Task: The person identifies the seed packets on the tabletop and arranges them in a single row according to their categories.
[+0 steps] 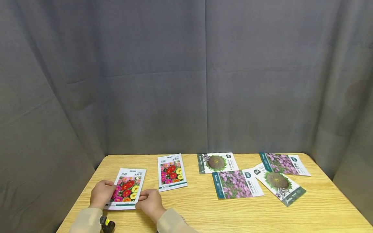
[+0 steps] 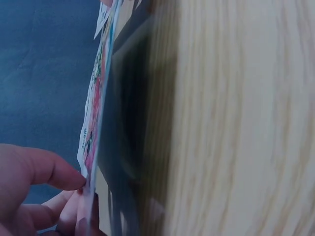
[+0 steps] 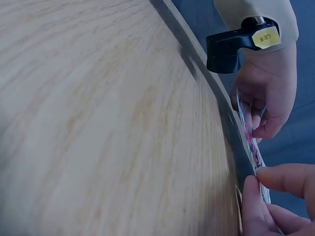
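Observation:
A seed packet (image 1: 127,190) printed with pink, red and yellow flowers is at the left of the table, tilted in both hands. My left hand (image 1: 101,194) pinches its left edge between thumb and fingers. On the opposite edge, near the lower corner, my right hand (image 1: 151,203) pinches it too. Seen nearly edge-on in the left wrist view, the packet (image 2: 96,108) stands just off the wooden surface. The right wrist view has both hands on it, the left hand (image 3: 273,93) farther off and the right hand (image 3: 285,194) close.
A matching flower packet (image 1: 173,173) lies right of the hands. Farther right are two sunflower-head packets (image 1: 218,162) (image 1: 278,181) and two purple-flower packets (image 1: 237,184) (image 1: 284,162), some overlapping. Grey curtains (image 1: 163,97) hang behind the wooden table (image 1: 204,216).

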Demonstrator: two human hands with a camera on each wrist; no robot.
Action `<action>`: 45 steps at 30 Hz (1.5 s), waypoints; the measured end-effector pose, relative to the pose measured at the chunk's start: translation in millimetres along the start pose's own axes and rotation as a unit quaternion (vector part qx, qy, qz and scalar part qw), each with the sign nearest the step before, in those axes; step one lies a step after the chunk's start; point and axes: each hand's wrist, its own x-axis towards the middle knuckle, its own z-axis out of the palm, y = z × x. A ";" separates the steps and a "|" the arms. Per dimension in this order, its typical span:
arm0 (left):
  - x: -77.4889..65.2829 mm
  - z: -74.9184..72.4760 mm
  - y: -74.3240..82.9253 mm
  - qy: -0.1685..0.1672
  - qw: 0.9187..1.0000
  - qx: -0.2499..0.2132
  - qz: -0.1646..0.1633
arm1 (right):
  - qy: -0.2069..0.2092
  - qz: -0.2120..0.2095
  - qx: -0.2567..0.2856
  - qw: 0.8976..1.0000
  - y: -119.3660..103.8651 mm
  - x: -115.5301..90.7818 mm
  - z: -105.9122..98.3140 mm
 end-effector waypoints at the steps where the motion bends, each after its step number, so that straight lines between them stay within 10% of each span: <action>1: 0.0 -1.3 0.0 -0.001 1.000 0.003 0.000 | 0.000 -0.005 -0.008 1.000 -0.4 -0.2 0.1; 45: -6.7 -0.2 -3.9 -0.011 0.999 0.043 0.027 | -0.012 -0.130 -0.112 0.985 11.5 -0.7 7.4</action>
